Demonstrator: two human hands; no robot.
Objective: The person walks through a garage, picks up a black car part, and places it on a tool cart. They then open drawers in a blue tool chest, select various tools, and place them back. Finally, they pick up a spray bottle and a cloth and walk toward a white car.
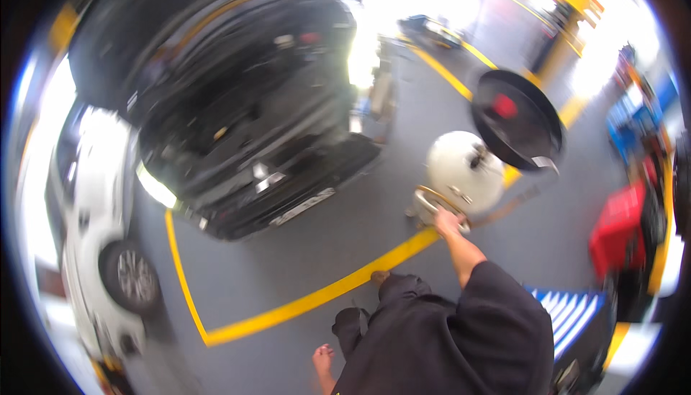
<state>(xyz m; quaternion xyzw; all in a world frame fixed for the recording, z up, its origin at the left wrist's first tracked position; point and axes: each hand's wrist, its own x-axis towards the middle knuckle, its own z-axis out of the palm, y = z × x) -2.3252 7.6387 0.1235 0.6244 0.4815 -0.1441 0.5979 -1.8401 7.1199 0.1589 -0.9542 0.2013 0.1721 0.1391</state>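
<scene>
My right hand (449, 220) is closed around the handle (432, 200) of a wheeled waste-oil drainer. Its rounded white tank (461, 168) stands on the grey floor, just ahead of me. Above the tank, on its far right side, sits a wide round black drain pan (529, 125) with a red patch inside. A strap or hose (507, 206) trails off to the right of the handle; blur hides which. Low beside my body hangs my left hand (324, 357), its fingers loosely curled and nothing visible in them.
A dark car (259, 121) with its hood raised stands ahead on the left, a white car (101, 215) beyond it. Yellow lines (309, 308) mark the floor. On the right are a red box-shaped thing (619, 229) and a blue-and-white striped surface (572, 316). A yellow post (568, 20) rises behind.
</scene>
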